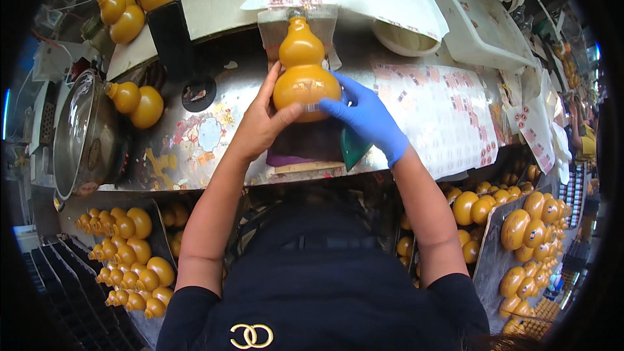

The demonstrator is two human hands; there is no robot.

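Note:
A glossy yellow gourd-shaped bottle [303, 71] lies on the worktable in front of me, neck pointing away. My bare left hand [263, 120] grips its lower bulb from the left, thumb across a small clear sticker. My right hand [367, 117], in a blue glove, holds the bulb from the right with fingertips pressing on the same sticker. The bottle's neck rests against a small padded cloth stand [273, 32].
Sticker sheets [442, 110] cover the metal table [195, 149] to the right and at the back. More yellow gourds [136, 101] lie to the left; trays of several gourds [130, 253] sit below on both sides. A metal pot with lid [81, 133] stands far left.

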